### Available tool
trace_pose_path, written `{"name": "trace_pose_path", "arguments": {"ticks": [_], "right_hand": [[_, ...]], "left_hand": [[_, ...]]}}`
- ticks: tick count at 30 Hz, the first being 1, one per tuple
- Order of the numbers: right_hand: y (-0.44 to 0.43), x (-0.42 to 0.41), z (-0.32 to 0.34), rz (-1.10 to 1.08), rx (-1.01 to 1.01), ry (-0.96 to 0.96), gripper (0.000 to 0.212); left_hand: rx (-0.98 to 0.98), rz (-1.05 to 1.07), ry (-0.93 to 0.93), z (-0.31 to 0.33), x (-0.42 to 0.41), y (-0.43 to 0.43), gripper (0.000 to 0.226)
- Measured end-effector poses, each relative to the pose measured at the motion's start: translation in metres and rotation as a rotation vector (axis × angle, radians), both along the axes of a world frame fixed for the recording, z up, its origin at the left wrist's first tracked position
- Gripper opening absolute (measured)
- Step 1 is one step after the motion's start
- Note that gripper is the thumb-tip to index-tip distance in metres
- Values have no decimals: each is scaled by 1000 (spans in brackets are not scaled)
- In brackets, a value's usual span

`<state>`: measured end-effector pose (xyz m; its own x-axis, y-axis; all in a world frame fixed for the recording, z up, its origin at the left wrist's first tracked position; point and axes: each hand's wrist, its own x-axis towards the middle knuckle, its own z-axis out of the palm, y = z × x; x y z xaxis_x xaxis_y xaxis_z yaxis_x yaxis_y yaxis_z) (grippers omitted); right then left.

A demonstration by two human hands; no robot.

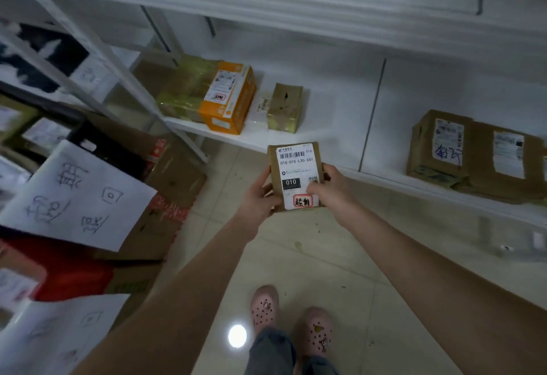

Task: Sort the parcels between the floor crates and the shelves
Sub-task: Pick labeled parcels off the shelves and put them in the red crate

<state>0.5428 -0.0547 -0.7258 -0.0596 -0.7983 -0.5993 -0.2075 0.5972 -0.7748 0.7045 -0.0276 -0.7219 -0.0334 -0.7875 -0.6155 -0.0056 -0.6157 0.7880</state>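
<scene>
Cardboard parcel is gripped by both hands over the floor: left hand curled round its left edge, right hand round its right. It seems light and stiff; the side edges suit holding. Shelf beyond holds boxes

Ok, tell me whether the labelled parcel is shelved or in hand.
In hand: left hand and right hand grip the parcel over the floor, short of the shelf.
</scene>
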Motion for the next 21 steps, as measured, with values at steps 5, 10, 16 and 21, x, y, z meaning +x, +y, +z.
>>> {"name": "trace_pose_path", "arguments": {"ticks": [5, 10, 16, 21], "right_hand": [[17, 70, -5, 167, -31, -24, 67], [37, 159, -5, 327, -94, 23, 71], [81, 269, 4, 465, -132, 27, 77], [130, 377, 21, 530, -273, 74, 61]], "left_hand": [[4, 158, -38, 3, 69, 39, 72], [-54, 366, -72, 6, 146, 83, 72], [-105, 581, -219, 3, 241, 142, 65], [-174, 681, -416, 11, 322, 198, 63]]}}
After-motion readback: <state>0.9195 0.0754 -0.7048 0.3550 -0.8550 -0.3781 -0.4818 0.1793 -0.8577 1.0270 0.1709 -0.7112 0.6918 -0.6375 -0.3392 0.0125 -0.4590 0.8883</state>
